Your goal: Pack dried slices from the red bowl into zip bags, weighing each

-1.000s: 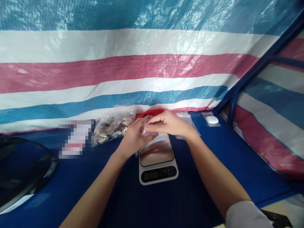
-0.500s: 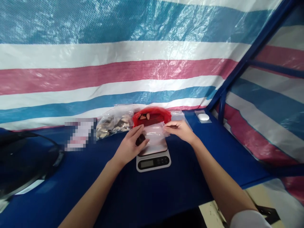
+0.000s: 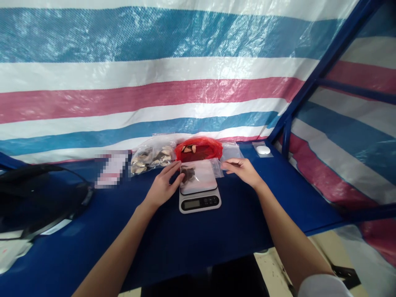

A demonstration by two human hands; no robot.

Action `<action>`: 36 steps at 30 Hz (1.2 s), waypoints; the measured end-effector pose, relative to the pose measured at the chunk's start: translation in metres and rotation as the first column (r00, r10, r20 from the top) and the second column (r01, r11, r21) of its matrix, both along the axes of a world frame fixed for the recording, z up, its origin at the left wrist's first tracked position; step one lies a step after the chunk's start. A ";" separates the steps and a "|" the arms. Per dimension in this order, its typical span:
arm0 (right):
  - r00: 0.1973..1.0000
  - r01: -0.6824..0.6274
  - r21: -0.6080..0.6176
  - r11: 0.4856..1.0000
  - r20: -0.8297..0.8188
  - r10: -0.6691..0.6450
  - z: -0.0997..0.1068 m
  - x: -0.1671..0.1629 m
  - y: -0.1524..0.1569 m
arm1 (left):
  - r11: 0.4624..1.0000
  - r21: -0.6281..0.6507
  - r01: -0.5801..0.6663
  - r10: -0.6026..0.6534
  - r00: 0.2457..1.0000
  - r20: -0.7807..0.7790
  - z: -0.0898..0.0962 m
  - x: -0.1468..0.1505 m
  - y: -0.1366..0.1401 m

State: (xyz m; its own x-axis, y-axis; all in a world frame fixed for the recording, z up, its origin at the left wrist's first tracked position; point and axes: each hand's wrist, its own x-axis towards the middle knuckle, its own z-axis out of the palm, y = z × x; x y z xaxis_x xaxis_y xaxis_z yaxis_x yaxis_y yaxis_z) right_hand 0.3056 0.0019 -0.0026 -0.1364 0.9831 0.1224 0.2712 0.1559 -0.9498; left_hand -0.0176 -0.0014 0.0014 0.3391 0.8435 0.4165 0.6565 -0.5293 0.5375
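A clear plastic bag (image 3: 200, 175) with a few dark brown pieces at its left end lies across the white kitchen scale (image 3: 200, 205). My left hand (image 3: 163, 183) is beside the scale's left edge, thumb and fingers apart, the fingertips close to the dark pieces. My right hand (image 3: 243, 170) is at the bag's right edge, its thumb and forefinger closed at the edge of the plastic. Behind the scale sits an open red plastic bag (image 3: 210, 144) with some light-and-dark pieces inside.
Clear bags of pale and dark pieces (image 3: 153, 159) stand left of the red bag. A white rounded object (image 3: 263, 150) lies on a small clear packet at the right. A black bag-like object (image 3: 40, 198) sits far left. Striped sheeting (image 3: 154, 95) hangs behind the blue table (image 3: 148, 251).
The clear bag has settled flatter on the scale, and its dark pieces show more plainly. My left hand has drawn back left and opened. My right hand has shifted slightly right.
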 end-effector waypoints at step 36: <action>0.481 -0.095 0.308 0.947 0.847 -0.227 -0.045 0.014 -0.019 | 0.973 0.052 -0.224 0.220 0.839 -0.497 -0.032 -0.032 -0.018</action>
